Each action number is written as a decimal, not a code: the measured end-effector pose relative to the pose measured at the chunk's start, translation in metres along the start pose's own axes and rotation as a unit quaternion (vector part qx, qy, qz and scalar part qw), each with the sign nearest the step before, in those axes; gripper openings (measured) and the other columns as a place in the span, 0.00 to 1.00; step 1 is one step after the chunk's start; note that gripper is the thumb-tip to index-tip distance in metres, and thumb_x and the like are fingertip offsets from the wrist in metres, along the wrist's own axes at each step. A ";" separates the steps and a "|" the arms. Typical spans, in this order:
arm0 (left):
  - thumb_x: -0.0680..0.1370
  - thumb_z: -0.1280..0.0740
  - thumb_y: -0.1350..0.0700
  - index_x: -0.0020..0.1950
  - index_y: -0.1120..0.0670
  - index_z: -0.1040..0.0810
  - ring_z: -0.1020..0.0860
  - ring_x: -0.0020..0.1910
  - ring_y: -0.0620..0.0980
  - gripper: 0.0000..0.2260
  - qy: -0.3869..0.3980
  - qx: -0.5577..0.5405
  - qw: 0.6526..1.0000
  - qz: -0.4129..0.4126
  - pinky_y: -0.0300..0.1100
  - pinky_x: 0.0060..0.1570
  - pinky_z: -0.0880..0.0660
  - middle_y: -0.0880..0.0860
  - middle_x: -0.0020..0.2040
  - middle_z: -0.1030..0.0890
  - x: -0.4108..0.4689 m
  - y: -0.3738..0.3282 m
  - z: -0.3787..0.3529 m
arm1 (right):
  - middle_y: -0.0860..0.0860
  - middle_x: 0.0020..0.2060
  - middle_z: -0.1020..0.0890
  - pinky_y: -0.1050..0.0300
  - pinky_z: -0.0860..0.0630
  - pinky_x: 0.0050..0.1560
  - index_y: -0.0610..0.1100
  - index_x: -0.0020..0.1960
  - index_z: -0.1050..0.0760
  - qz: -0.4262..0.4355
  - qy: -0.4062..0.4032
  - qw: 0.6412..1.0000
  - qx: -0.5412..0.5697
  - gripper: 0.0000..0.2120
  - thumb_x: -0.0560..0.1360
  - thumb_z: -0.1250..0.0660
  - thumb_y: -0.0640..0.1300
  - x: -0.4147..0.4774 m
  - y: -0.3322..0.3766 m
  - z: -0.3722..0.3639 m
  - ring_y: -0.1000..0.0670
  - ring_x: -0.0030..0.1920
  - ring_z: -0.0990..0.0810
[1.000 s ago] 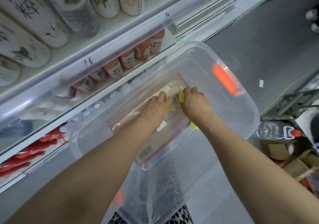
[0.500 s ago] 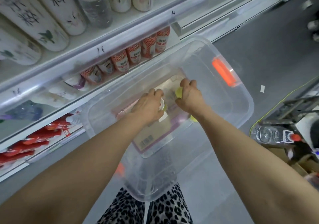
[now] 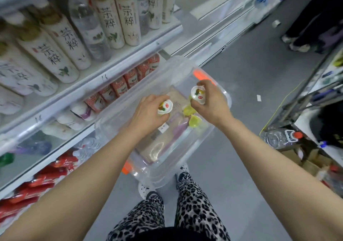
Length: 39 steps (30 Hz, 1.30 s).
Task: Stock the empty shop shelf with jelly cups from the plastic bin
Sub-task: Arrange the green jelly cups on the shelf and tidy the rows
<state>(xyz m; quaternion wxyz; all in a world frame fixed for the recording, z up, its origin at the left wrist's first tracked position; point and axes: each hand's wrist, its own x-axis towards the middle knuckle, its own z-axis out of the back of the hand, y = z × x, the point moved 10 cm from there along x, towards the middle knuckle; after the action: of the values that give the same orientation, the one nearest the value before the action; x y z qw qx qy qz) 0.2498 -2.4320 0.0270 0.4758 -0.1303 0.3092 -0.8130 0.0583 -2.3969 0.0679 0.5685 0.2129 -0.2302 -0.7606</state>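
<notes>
Along the left side, the shop shelving (image 3: 118, 66) carries tall white tea bottles (image 3: 128, 18) on its upper shelf and red-and-white drink bottles (image 3: 130, 77) at the front edge of the shelf below. Red packets (image 3: 42, 183) lie lower still. Just beside the shelving sits the clear plastic bin (image 3: 178, 64), with an orange latch (image 3: 201, 73) at its far end and another at its near end.

Over the bin's middle, the left hand (image 3: 148, 112) has its fingers curled round a jelly cup (image 3: 165, 106), whose white lid is tilted up toward the camera. To its right, above the bin's far right part, the right hand (image 3: 213, 101) holds a second jelly cup (image 3: 198, 94) the same way, fingers and thumb wrapped round its sides. Both cups are held above what lies in the bin.

Between and below the hands, two yellow jelly cups (image 3: 189, 110) lie on the bin's floor toward its right wall, beside flat pale packets (image 3: 159, 148). Leopard-print trousers (image 3: 193, 209) show below the bin's near end. Farther right, a clear water bottle (image 3: 276, 137) with a red cap lies on its side.
</notes>
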 end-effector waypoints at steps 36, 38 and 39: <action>0.70 0.25 0.46 0.60 0.50 0.22 0.24 0.55 0.52 0.21 -0.174 0.043 0.977 -0.112 0.38 0.52 0.34 0.49 0.54 0.20 0.282 -0.352 -0.002 | 0.51 0.53 0.20 0.61 0.33 0.53 0.50 0.60 0.25 0.095 -0.193 0.977 0.011 0.19 0.70 0.29 0.49 0.176 -0.191 0.382 0.48 0.56 0.24; 0.70 0.25 0.46 0.61 0.49 0.22 0.24 0.56 0.52 0.21 -0.167 0.032 0.979 -0.113 0.42 0.55 0.31 0.49 0.55 0.20 0.313 -0.361 -0.006 | 0.51 0.52 0.20 0.59 0.31 0.53 0.49 0.59 0.25 0.091 -0.193 0.977 0.010 0.19 0.70 0.28 0.49 0.201 -0.202 0.392 0.48 0.55 0.24; 0.70 0.25 0.46 0.61 0.49 0.23 0.24 0.57 0.51 0.21 -0.166 0.029 0.979 -0.111 0.43 0.56 0.30 0.48 0.55 0.20 0.330 -0.365 -0.007 | 0.51 0.52 0.20 0.58 0.31 0.53 0.49 0.59 0.25 0.091 -0.192 0.977 0.008 0.18 0.70 0.28 0.49 0.215 -0.208 0.398 0.49 0.55 0.24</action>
<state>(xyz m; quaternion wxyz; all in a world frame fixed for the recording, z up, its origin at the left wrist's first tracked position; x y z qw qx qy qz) -0.1760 -2.5816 0.2226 0.4313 -0.2834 0.1860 -0.8361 -0.3907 -2.5098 0.2509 0.5785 0.0460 -0.3595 -0.7307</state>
